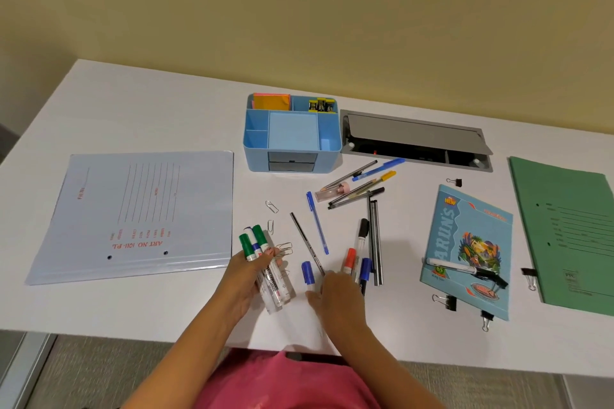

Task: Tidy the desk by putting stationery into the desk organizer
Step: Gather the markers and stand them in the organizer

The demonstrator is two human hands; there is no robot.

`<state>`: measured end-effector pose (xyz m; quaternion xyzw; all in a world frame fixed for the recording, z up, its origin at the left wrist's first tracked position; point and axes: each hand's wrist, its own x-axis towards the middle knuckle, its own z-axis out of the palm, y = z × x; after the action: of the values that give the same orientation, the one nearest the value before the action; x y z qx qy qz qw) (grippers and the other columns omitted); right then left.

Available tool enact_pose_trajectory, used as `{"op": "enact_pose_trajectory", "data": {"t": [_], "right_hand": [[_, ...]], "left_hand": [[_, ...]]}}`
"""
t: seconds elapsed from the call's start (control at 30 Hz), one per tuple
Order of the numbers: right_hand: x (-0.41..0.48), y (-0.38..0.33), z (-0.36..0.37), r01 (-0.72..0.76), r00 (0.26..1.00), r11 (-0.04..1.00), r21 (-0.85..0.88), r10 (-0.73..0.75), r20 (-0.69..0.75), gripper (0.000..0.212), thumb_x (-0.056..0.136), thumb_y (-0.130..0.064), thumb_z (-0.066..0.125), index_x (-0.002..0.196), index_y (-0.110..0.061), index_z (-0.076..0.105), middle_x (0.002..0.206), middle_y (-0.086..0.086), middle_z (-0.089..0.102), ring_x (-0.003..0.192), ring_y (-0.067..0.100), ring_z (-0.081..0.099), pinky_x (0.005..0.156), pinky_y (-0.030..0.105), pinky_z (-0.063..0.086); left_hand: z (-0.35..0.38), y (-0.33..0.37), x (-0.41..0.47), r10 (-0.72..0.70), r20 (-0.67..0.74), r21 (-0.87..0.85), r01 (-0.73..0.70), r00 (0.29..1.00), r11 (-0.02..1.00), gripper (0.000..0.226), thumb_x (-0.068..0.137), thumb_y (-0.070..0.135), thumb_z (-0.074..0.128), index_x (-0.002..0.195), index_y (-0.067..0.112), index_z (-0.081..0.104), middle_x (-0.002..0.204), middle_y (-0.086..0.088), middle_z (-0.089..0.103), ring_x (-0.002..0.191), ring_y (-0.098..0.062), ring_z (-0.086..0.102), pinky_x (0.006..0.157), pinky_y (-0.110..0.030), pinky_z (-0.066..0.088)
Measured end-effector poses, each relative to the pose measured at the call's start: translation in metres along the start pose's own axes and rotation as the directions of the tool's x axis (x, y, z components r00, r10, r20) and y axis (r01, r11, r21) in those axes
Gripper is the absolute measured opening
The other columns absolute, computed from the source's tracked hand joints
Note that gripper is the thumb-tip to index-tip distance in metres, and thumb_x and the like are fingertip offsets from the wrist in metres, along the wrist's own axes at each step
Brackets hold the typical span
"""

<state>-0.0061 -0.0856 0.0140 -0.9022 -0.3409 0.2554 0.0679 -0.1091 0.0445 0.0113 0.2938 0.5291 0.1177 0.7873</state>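
A blue desk organizer (292, 156) stands at the back middle of the white desk, with sticky notes (270, 101) and yellow clips (321, 104) in its rear compartments. My left hand (247, 282) is shut on a bundle of whiteboard markers (265, 262) with green and blue caps. My right hand (339, 295) lies on the desk over a blue-capped marker (308, 272), fingers around its body. Beside it lie a red-capped marker (349, 261), another blue marker (365, 271) and a black-capped one (362, 232). Loose pens and pencils (358, 188) are scattered in front of the organizer.
A pale blue file folder (139, 212) lies at the left, a green folder (571, 236) at the right. A blue notebook (468, 249) carries a black marker (465, 267). Paper clips (271, 206) and binder clips (447, 301) lie about. An open cable hatch (415, 139) sits beside the organizer.
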Motion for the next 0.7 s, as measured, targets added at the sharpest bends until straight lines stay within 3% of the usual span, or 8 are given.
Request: {"op": "enact_pose_trajectory", "data": {"t": [0.07, 0.2, 0.3, 0.37, 0.4, 0.43, 0.53, 0.7], "right_hand": [[0.0, 0.0, 0.002, -0.007, 1.0, 0.999, -0.035, 0.007, 0.012, 0.028, 0.09, -0.035, 0.054, 0.103, -0.011, 0.059, 0.098, 0.004, 0.063, 0.087, 0.017, 0.064, 0.071, 0.024, 0.051], [0.006, 0.001, -0.007, -0.04, 0.999, 0.996, 0.077, 0.04, 0.004, 0.018, 0.087, -0.03, 0.056, 0.082, -0.013, 0.056, 0.079, 0.001, 0.058, 0.065, 0.012, 0.054, 0.054, 0.016, 0.039], [0.012, -0.002, -0.023, -0.021, 0.998, 0.985, 0.174, 0.03, -0.05, 0.02, 0.082, -0.029, 0.061, 0.073, -0.012, 0.056, 0.063, -0.002, 0.054, 0.05, 0.006, 0.046, 0.044, 0.012, 0.027], [0.013, -0.008, -0.033, 0.146, 0.971, 0.98, 0.137, -0.116, -0.207, 0.026, 0.076, -0.022, 0.066, 0.058, -0.013, 0.05, 0.047, -0.004, 0.042, 0.038, 0.0, 0.029, 0.042, 0.01, 0.019], [0.011, -0.013, -0.04, 0.218, 0.959, 0.968, 0.124, -0.189, -0.209, 0.031, 0.072, -0.017, 0.068, 0.05, -0.013, 0.048, 0.041, -0.002, 0.038, 0.034, 0.0, 0.024, 0.041, 0.009, 0.019], [0.012, -0.015, -0.043, 0.292, 0.936, 0.95, 0.107, -0.26, -0.239, 0.033, 0.069, -0.014, 0.071, 0.045, -0.01, 0.049, 0.038, 0.003, 0.042, 0.031, 0.006, 0.029, 0.041, 0.011, 0.024], [0.016, -0.017, -0.039, 0.275, 0.954, 0.917, 0.288, -0.223, -0.2, 0.024, 0.078, -0.012, 0.069, 0.062, 0.005, 0.063, 0.057, 0.018, 0.062, 0.051, 0.025, 0.054, 0.054, 0.029, 0.046], [0.014, -0.018, -0.035, 0.205, 0.978, 0.845, 0.493, -0.162, -0.13, 0.016, 0.082, -0.012, 0.067, 0.085, 0.004, 0.067, 0.079, 0.017, 0.07, 0.066, 0.016, 0.057, 0.07, 0.025, 0.051]], "left_hand": [[-0.002, -0.002, -0.001, -0.018, -0.001, -0.024, 0.018, 1.0, 1.0, 0.012, 0.089, 0.004, 0.06, 0.1, 0.003, 0.063, 0.081, -0.007, 0.076, 0.07, -0.016, 0.073, 0.055, -0.026, 0.057], [-0.001, -0.001, -0.003, -0.086, 0.041, -0.079, 0.089, 0.995, 0.993, 0.018, 0.085, 0.001, 0.063, 0.102, -0.001, 0.064, 0.079, -0.012, 0.075, 0.068, -0.019, 0.073, 0.054, -0.028, 0.058], [0.004, -0.001, -0.004, -0.091, 0.08, -0.052, 0.095, 0.993, 0.994, 0.03, 0.084, 0.004, 0.066, 0.113, -0.002, 0.061, 0.093, -0.016, 0.074, 0.084, -0.026, 0.071, 0.072, -0.035, 0.058], [0.012, -0.003, -0.005, -0.101, 0.115, -0.047, 0.107, 0.988, 0.993, 0.036, 0.084, 0.01, 0.067, 0.118, 0.0, 0.06, 0.102, -0.017, 0.072, 0.09, -0.028, 0.069, 0.08, -0.037, 0.055], [0.017, -0.005, -0.007, -0.106, 0.136, -0.037, 0.112, 0.985, 0.993, 0.037, 0.084, 0.014, 0.068, 0.117, 0.001, 0.06, 0.1, -0.016, 0.073, 0.087, -0.026, 0.07, 0.079, -0.036, 0.056], [0.023, -0.006, -0.008, -0.108, 0.156, -0.015, 0.112, 0.982, 0.994, 0.038, 0.083, 0.02, 0.069, 0.116, 0.003, 0.062, 0.096, -0.014, 0.073, 0.082, -0.023, 0.07, 0.077, -0.034, 0.056], [0.04, -0.011, -0.012, -0.124, 0.204, -0.006, 0.128, 0.971, 0.992, 0.038, 0.08, 0.025, 0.07, 0.112, 0.004, 0.064, 0.087, -0.014, 0.074, 0.073, -0.021, 0.071, 0.068, -0.03, 0.058], [0.046, -0.013, -0.01, -0.113, 0.118, -0.027, 0.117, 0.987, 0.993, 0.023, 0.087, 0.016, 0.064, 0.108, 0.006, 0.061, 0.075, -0.011, 0.073, 0.065, -0.02, 0.069, 0.059, -0.03, 0.057]]}}
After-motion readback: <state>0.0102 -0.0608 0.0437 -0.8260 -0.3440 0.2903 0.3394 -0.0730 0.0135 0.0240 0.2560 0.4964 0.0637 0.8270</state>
